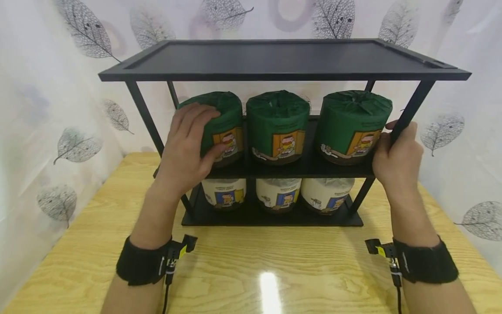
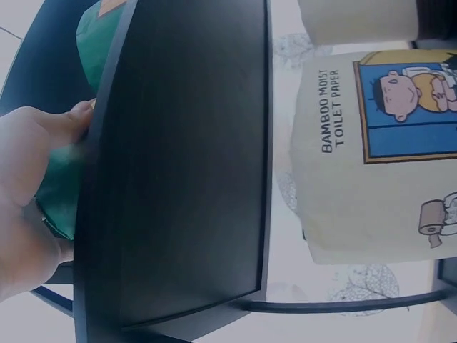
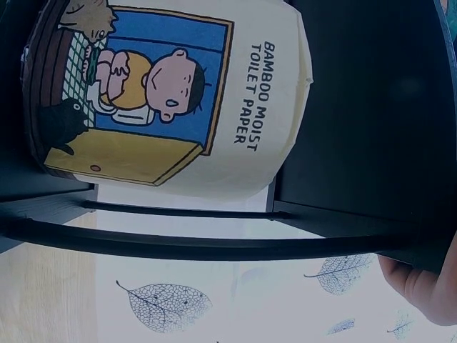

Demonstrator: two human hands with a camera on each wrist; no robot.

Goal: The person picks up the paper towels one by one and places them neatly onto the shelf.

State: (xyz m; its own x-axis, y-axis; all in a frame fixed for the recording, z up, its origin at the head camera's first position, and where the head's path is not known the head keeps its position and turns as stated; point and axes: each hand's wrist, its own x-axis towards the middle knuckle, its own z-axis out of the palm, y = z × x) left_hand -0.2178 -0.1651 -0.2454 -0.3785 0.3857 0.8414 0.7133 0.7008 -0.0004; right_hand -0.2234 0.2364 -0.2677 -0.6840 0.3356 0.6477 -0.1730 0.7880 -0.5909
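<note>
A black shelf rack holds wrapped toilet rolls on two levels. My left hand grips the left green toilet roll on the middle shelf, fingers over its top and thumb against its printed front. Beside it stand a middle green roll and a right green roll. My right hand grips the rack's right front post, with the thumb on the inner side close to the right roll. In the right wrist view, the fingers show just past the shelf's edge.
White toilet rolls stand along the bottom shelf. The rack rests on a wood-grain table, with a leaf-patterned curtain behind and at both sides. A camera on a black band sits on each wrist.
</note>
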